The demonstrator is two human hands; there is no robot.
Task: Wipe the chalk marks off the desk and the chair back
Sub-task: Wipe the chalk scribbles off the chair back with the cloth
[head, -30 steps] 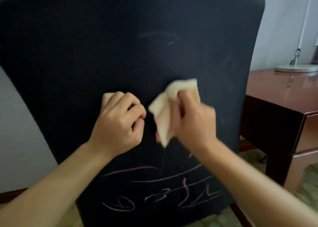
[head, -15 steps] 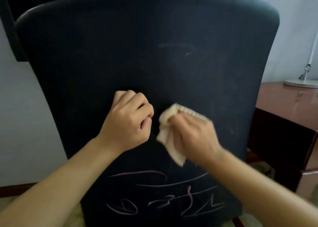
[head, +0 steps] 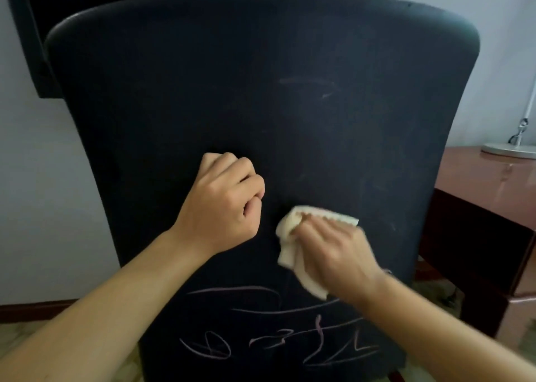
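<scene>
A dark fabric chair back (head: pixel 261 106) fills the view. Pinkish chalk marks (head: pixel 275 338) run in lines and scribbles across its lower part, and faint smears (head: pixel 310 83) show higher up. My right hand (head: pixel 333 254) holds a cream cloth (head: pixel 290 236) against the fabric just above the chalk lines; the hand is blurred. My left hand (head: pixel 223 204) is curled into a fist, knuckles against the chair back to the left of the cloth, with nothing visible in it.
A reddish-brown wooden desk (head: pixel 487 184) stands behind the chair at the right, with a lamp's round metal base (head: pixel 510 149) on it. A dark panel (head: pixel 29 33) hangs on the pale wall at upper left.
My right hand has slid the cloth down and to the right over the chair back. The view has tilted so more of the chair's top edge shows. My left fist has stayed put.
</scene>
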